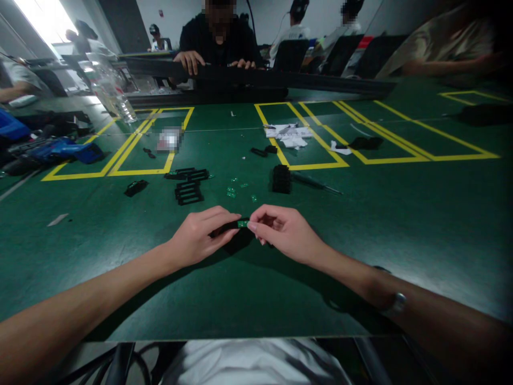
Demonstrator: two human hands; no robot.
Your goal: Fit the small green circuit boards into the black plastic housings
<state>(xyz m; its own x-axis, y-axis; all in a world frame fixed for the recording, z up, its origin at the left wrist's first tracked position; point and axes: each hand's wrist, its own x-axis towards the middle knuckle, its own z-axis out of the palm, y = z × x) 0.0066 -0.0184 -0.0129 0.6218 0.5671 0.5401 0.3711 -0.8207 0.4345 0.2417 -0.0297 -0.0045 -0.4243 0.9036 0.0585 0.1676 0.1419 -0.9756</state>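
Note:
Over the near middle of the green table, my left hand (204, 232) pinches a small black part (224, 229) between thumb and fingers. A small green piece (242, 224) shows at the right end of that part. The thumb and forefinger of my right hand (280, 230) close on the green piece from the right. Just beyond my hands lie several loose green pieces (231, 191). Black frames (189, 192) lie in a group beyond my left hand, and a black stack (281, 178) stands beyond my right hand.
A screwdriver (316, 183) lies right of the black stack. Crumpled white paper (288, 135) is farther back, between yellow tape lines. Blue tools (68, 149) and plastic bottles (124, 107) are at the left. Across the table (224, 299), a person holds a long black bar (280, 77).

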